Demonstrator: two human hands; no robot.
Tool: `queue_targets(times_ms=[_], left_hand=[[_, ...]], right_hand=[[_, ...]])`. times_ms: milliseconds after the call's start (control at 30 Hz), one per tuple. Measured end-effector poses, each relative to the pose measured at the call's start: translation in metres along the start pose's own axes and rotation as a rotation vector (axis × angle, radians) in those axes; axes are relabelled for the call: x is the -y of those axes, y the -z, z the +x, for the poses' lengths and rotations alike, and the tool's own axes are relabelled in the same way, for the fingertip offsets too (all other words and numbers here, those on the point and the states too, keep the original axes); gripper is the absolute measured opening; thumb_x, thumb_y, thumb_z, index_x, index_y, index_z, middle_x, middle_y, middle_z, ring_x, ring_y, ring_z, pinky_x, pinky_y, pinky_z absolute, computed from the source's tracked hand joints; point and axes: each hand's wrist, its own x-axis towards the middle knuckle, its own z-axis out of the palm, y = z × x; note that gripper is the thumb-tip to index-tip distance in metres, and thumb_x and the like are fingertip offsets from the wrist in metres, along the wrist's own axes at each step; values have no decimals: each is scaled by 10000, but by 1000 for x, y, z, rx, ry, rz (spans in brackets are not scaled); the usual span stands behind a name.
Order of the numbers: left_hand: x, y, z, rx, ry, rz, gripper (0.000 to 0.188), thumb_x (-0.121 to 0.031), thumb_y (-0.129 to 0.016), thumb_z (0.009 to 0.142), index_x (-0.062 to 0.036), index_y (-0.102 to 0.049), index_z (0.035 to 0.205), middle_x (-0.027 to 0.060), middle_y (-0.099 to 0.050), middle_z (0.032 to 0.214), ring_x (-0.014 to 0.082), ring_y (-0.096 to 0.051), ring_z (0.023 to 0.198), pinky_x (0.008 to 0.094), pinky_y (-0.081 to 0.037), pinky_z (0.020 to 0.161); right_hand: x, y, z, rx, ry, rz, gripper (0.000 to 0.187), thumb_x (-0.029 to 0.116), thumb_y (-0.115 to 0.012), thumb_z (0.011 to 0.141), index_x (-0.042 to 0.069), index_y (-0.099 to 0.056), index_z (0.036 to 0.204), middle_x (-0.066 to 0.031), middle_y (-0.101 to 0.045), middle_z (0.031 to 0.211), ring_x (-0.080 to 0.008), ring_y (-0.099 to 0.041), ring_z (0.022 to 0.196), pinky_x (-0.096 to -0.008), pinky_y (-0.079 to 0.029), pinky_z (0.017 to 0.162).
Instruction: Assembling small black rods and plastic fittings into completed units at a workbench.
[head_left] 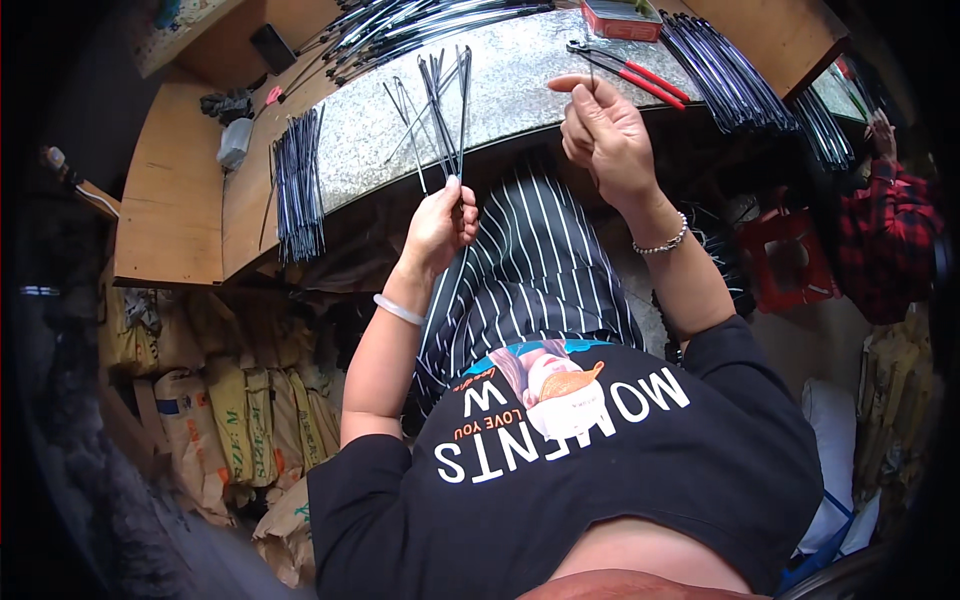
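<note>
My left hand [441, 226] is closed around the lower ends of several thin dark rods [436, 110]. They fan out away from me over the worktop, and their far tips look hooked or looped. My right hand [608, 140] is raised at the worktop's near edge with thumb and forefinger pinched together. A short thin sliver shows above that pinch, too small to name. Just beyond the right hand lie pliers with red handles [650, 84]. Some loose thin rods [408, 130] lean close beside the held ones.
The worktop [365, 150] has a mottled silvery surface. Bundled dark rods lie at its left [298, 190], back [410, 35] and right [725, 75]. A red box [622, 20] stands at the back. Wooden panels [175, 180] flank it. A co-worker's hand [881, 135] is far right.
</note>
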Motion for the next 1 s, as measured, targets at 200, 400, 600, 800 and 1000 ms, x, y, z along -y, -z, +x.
queue_targets(times_ms=[200, 400, 600, 800, 1000], left_hand=[[0, -24, -17, 250, -276, -184, 265, -293, -405, 977, -77, -524, 879, -16, -439, 599, 102, -423, 501, 227, -338, 462], [18, -20, -8, 153, -132, -244, 258, -293, -409, 976, -78, -514, 878, -19, -416, 608, 101, -410, 521, 231, -337, 487], [25, -34, -12, 258, -266, -133, 256, -276, -407, 979, -64, -512, 881, -9, -439, 607, 98, -435, 531, 223, -359, 497], [40, -62, -27, 247, -447, 220, 271, -256, -385, 989, -40, -504, 876, 4, -470, 614, 87, -437, 528, 212, -376, 507], [43, -65, -33, 232, -527, 537, 286, -233, -377, 991, -14, -500, 853, 17, -500, 624, 86, -466, 538, 209, -398, 528]], right_hand=[[-24, 8, -8, -44, 23, -162, 229, 166, -408, 988, -2, -544, 1064, 69, -363, 555, -3, -287, 457, -165, -252, 414], [-45, 12, -14, -82, 65, -283, 209, 144, -440, 975, -8, -553, 1062, 67, -402, 568, 6, -317, 472, -161, -253, 425], [-58, 8, -20, -96, 13, -271, 180, 125, -507, 946, -18, -562, 1041, 54, -473, 601, 7, -393, 513, -155, -301, 457], [-59, -14, -20, -36, -34, -171, 204, 130, -556, 921, -28, -553, 1050, 27, -540, 640, -16, -461, 544, -170, -389, 497], [-52, -25, -20, 10, -137, -133, 242, 155, -517, 943, -29, -531, 1099, 9, -536, 660, -27, -466, 534, -172, -408, 508]])
